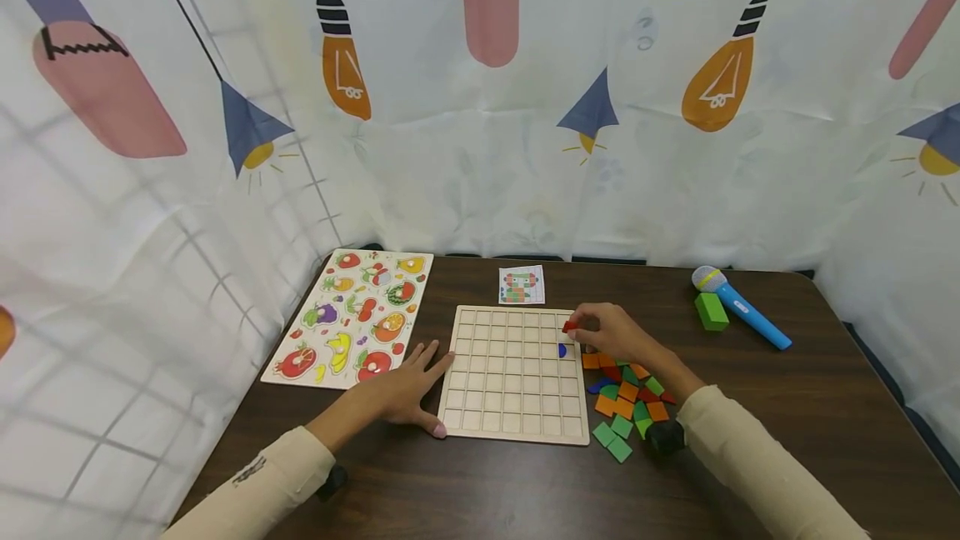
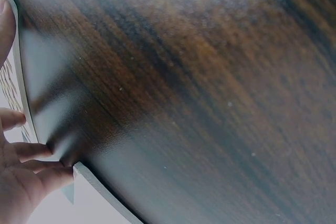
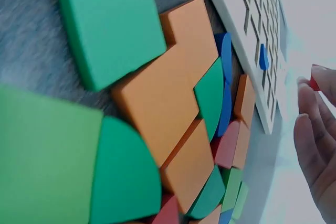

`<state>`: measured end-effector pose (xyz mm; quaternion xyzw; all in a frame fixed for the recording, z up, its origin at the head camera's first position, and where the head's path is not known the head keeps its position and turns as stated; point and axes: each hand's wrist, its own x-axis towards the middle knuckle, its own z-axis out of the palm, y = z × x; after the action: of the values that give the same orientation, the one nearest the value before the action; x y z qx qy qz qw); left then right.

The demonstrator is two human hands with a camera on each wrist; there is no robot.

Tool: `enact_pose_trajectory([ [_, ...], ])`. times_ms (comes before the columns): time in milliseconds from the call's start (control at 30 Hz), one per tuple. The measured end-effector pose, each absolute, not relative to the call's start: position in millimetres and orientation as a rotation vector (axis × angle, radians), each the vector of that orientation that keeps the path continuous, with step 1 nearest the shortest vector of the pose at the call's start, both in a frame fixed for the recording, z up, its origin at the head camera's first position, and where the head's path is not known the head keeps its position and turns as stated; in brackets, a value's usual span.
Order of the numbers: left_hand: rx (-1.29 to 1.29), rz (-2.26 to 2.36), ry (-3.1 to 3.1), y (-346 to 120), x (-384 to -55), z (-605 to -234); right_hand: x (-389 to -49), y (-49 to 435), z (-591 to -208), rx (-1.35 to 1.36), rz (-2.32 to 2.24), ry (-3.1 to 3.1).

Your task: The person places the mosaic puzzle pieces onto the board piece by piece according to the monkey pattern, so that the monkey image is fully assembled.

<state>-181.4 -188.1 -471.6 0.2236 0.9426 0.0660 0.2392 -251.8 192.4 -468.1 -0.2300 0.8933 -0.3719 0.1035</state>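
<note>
A pale wooden grid board (image 1: pixel 510 373) lies on the dark table, with a blue half-round piece (image 1: pixel 562 350) in its right-hand part. My right hand (image 1: pixel 611 332) pinches a small red piece (image 1: pixel 568 327) over the board's far right corner; in the right wrist view only a sliver of the red piece (image 3: pixel 314 84) shows between thumb and fingertips. Its exact shape is hidden. My left hand (image 1: pixel 405 390) lies with spread fingers at the board's left edge, touching it. In the left wrist view that hand (image 2: pixel 26 171) sits partly outside the frame.
Loose orange, green, red and blue pieces (image 1: pixel 625 390) are heaped right of the board. A small pattern card (image 1: pixel 521 285) lies behind it. A fruit-picture board (image 1: pixel 348 319) is at left. A green block (image 1: pixel 711 312) and a toy microphone (image 1: pixel 742 307) lie at the back right.
</note>
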Motion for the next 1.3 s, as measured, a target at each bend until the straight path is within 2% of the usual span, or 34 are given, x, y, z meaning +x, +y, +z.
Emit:
enact_pose_trajectory([
  [533, 0.610, 0.179, 2.590, -186, -182, -472, -254, 173, -469, -0.788, -1.209, 2.657],
  [1300, 0.606, 0.202, 2.583, -189, -181, -472, -260, 163, -480, -0.701, -1.175, 2.617],
])
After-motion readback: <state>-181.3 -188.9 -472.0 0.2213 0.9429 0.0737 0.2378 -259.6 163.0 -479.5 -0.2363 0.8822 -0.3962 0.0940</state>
